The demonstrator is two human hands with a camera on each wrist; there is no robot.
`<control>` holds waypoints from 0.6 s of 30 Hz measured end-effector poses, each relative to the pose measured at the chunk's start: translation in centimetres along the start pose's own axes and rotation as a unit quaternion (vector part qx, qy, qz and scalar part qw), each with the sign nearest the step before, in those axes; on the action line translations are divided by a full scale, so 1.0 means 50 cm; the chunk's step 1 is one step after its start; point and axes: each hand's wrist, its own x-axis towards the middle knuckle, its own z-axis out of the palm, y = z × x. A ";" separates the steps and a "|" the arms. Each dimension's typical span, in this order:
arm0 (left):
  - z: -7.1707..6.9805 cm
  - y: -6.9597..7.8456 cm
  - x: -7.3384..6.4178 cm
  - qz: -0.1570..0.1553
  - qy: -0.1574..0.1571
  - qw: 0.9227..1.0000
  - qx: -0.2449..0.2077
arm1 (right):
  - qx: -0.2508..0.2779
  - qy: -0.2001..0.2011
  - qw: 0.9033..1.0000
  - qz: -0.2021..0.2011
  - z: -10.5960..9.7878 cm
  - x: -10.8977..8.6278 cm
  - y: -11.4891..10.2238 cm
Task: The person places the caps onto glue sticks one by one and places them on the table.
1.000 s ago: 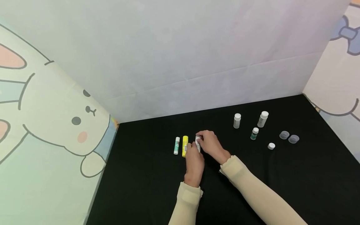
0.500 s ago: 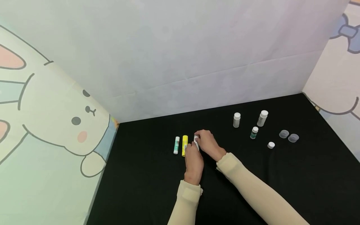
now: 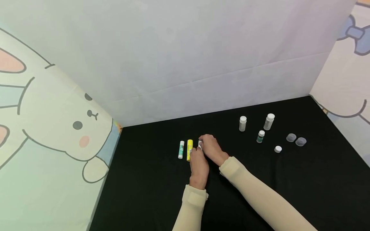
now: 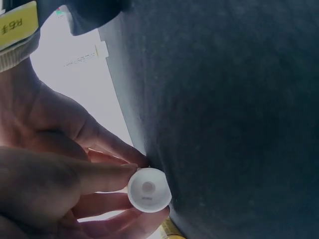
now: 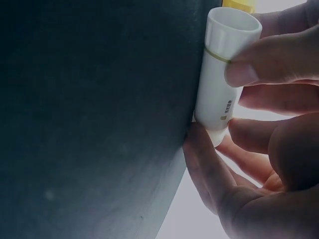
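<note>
Both hands hold a white glue stick (image 3: 200, 143) lying at the right end of a row on the black table. My left hand (image 3: 199, 166) grips its near end, and my right hand (image 3: 212, 148) grips its far part from the right; fingers cover much of it in the head view. The left wrist view shows the round end of the glue stick (image 4: 149, 191). Small print and a thin greenish ring mark the glue stick (image 5: 217, 84) in the right wrist view. Just left lie a yellow glue stick (image 3: 189, 149) and a white-and-green glue stick (image 3: 181, 149).
To the right stand two clear white-capped bottles (image 3: 242, 124) (image 3: 269, 122) and a small green-labelled bottle (image 3: 260, 136). Nearer the right edge are a small white-topped container (image 3: 278, 149) and two translucent cups (image 3: 291, 137) (image 3: 301, 141). A pale curtain (image 3: 173, 64) rises behind the table.
My right hand has shifted slightly left together with the white glue stick, bringing it closer to the yellow one. My left hand has stayed almost in place.
</note>
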 end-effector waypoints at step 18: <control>-0.018 0.010 -0.002 -0.016 -0.002 0.999 -0.035 | -0.026 0.038 0.999 -0.020 -0.020 -0.029 0.006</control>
